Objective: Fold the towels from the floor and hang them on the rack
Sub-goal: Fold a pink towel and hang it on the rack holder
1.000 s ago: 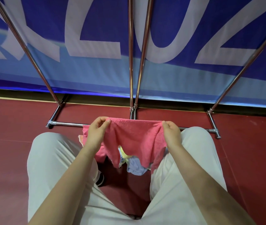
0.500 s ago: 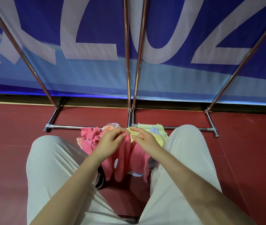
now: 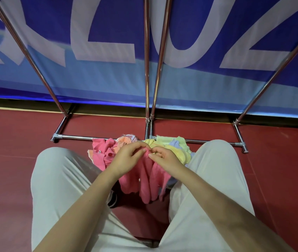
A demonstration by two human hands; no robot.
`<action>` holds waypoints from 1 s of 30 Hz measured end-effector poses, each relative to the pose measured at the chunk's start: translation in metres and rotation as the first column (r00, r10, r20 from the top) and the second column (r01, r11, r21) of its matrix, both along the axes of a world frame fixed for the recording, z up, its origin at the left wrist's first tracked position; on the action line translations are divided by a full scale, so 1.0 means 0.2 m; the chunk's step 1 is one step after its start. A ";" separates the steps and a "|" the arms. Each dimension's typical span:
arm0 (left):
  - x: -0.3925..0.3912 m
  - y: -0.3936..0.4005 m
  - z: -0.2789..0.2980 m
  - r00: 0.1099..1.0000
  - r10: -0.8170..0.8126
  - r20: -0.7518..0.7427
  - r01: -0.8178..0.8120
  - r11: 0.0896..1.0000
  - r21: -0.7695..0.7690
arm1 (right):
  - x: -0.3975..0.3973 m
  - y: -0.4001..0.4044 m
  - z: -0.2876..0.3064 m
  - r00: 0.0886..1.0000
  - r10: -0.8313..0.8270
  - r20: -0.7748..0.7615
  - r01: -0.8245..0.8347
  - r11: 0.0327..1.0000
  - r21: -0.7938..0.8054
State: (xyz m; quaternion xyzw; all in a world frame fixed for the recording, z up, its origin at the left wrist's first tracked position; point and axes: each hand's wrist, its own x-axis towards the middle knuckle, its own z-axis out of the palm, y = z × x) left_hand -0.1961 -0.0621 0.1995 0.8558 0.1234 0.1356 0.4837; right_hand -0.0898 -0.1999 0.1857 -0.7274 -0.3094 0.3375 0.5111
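Everything here is placed against the metal rack, whose poles rise in front of a blue banner and whose base bar lies on the red floor.

To the left, just in front of the base bar, a crumpled pink towel lies on the floor, with an orange patterned cloth beside it, touching the bar.

In front of the rack's middle poles, the left hand and the right hand meet over a second pink towel. Each hand pinches the towel's top edge between thumb and curled fingers, and the two grips sit almost together, fingertips nearly touching. The towel hangs down from them in bunched folds between the person's knees, its lower end near the floor.

Right of the middle poles, a heap of yellow and green towels lies against the base bar, with a pale lilac cloth on top. The heap touches the right trouser leg.

The left trouser leg is bent up on the other side of the hanging towel.
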 end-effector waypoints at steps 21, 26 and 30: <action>-0.01 0.09 0.07 0.954 0.292 -0.061 -0.291 0.868 -0.403 | 0.22 -0.06 0.07 0.868 -0.495 0.030 0.494 0.869 0.037; 0.01 0.05 0.03 0.902 0.426 -0.061 -0.397 0.767 -0.504 | 0.19 -0.05 0.03 0.870 -0.469 -0.153 0.474 0.881 -0.009; 0.04 -0.02 0.02 0.857 0.510 -0.078 -0.458 0.682 -0.570 | 0.16 -0.03 0.05 0.836 -0.440 -0.327 0.476 0.879 0.034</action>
